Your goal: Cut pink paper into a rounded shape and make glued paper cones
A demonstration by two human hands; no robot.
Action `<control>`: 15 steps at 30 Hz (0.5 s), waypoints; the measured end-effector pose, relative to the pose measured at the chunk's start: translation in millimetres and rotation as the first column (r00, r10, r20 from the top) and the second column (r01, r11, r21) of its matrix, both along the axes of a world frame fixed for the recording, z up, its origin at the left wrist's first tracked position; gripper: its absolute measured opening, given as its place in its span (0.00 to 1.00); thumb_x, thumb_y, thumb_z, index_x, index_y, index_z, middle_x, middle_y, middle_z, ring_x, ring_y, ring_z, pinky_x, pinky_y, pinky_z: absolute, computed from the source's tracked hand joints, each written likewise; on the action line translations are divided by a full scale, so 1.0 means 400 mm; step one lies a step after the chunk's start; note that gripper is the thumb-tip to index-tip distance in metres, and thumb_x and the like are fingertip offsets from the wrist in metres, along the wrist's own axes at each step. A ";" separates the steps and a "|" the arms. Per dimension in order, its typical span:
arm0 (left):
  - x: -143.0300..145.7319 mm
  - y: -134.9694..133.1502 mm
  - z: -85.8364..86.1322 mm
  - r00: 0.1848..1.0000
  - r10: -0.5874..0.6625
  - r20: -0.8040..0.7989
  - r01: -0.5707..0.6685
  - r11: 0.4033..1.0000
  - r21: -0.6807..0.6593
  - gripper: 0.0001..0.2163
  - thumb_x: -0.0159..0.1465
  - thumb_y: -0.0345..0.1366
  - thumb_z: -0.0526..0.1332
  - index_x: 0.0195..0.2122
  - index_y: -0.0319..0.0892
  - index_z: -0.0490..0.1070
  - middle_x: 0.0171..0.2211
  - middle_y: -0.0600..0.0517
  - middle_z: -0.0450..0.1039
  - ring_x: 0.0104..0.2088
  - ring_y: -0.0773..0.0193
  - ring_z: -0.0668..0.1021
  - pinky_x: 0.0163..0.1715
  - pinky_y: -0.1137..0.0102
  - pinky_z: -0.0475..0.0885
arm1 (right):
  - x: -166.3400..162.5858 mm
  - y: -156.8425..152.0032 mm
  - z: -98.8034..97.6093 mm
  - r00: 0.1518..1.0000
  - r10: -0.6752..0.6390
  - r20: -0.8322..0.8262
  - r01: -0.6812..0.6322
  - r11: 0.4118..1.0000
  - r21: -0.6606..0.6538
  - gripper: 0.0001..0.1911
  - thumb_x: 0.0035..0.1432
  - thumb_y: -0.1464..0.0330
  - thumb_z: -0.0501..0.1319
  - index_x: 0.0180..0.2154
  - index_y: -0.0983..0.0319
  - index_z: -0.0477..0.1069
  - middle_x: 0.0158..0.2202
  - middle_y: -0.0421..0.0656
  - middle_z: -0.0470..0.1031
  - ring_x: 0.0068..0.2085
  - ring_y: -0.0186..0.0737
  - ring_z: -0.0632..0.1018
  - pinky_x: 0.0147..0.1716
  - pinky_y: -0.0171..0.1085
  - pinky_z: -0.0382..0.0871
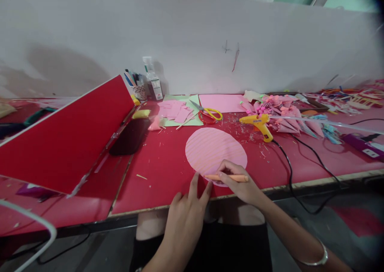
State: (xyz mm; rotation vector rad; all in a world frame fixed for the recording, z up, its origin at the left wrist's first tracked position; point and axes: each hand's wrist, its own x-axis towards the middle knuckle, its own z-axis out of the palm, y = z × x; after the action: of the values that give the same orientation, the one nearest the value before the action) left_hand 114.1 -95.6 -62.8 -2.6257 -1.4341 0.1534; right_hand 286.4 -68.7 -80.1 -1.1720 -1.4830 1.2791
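From my remote seat I watch through the head camera. The right hand (241, 187) grasps a slim orange pen (237, 178) between thumb and fingers, its tip near the lower edge of a round pink paper disc (214, 144). The disc lies flat on the red-covered tabletop (162, 176), covered in faint orange slanting stripes; the right hand hides part of its lower right. I cannot be sure whether the pen tip touches the paper.

The left hand (186, 216) is spread and grips nothing. Its fingertips rest at the disc's lower left edge, though I cannot tell whether they press on paper or tabletop.

Beyond the disc, red-and-yellow-handled scissors (213, 115) lie partly over a pale green sheet (193, 100), itself half hidden under small pink paper pieces (175, 110). A yellow glue gun (258, 123) lies to the right, in front of a heap of pink cone-shaped bundles (288, 108) too crowded for me to separate.

On the left, a tilted red panel (84, 132) runs out of frame and overlaps a flat black object (130, 138) that I cannot identify. A purple box (363, 145) is cut off at the right edge.
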 end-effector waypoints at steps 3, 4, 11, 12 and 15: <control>0.001 0.002 0.009 1.000 0.008 -0.014 -0.009 1.000 -0.017 0.28 0.55 0.21 0.51 0.57 0.51 0.56 0.57 0.40 0.57 0.26 0.66 0.77 0.30 0.67 0.73 | 0.001 0.001 0.002 1.000 0.010 0.017 -0.011 1.000 0.025 0.08 0.56 0.65 0.54 0.27 0.61 0.62 0.26 0.37 0.63 0.30 0.32 0.70 0.32 0.33 0.70; 0.001 0.003 0.012 1.000 0.005 -0.021 -0.005 1.000 -0.027 0.29 0.55 0.21 0.51 0.57 0.51 0.56 0.57 0.40 0.57 0.25 0.66 0.77 0.29 0.67 0.73 | 0.001 0.001 0.002 1.000 0.012 0.019 -0.013 0.999 0.033 0.08 0.56 0.65 0.54 0.27 0.61 0.62 0.26 0.37 0.63 0.30 0.32 0.69 0.32 0.33 0.70; 0.001 0.012 0.027 0.995 -0.035 -0.091 0.031 0.999 -0.043 0.29 0.56 0.22 0.53 0.57 0.51 0.54 0.57 0.39 0.58 0.23 0.64 0.77 0.23 0.68 0.74 | 0.007 0.005 -0.007 0.998 0.022 0.052 -0.024 0.998 0.052 0.05 0.56 0.68 0.53 0.28 0.61 0.62 0.26 0.37 0.62 0.28 0.31 0.67 0.29 0.30 0.67; 0.001 0.013 0.029 0.994 -0.042 -0.097 0.038 0.998 -0.043 0.29 0.56 0.22 0.53 0.57 0.52 0.54 0.56 0.39 0.58 0.23 0.64 0.77 0.22 0.67 0.73 | 0.007 0.005 -0.007 0.997 0.015 0.074 -0.020 0.997 0.068 0.05 0.56 0.69 0.53 0.28 0.62 0.62 0.25 0.36 0.62 0.28 0.31 0.67 0.28 0.30 0.66; 0.000 0.014 0.032 0.993 -0.055 -0.107 0.050 0.997 -0.053 0.29 0.56 0.23 0.54 0.58 0.53 0.52 0.56 0.38 0.58 0.21 0.64 0.77 0.21 0.67 0.73 | 0.007 0.005 0.002 0.988 -0.010 0.151 -0.010 0.992 0.129 0.06 0.56 0.70 0.54 0.26 0.62 0.62 0.24 0.36 0.63 0.27 0.30 0.66 0.26 0.29 0.62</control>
State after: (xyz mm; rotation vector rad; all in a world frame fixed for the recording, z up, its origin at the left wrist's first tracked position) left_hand 114.2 -89.8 -49.8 -2.6471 -1.3425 0.3251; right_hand 289.1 -66.7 -79.2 -1.2045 -1.6508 1.0961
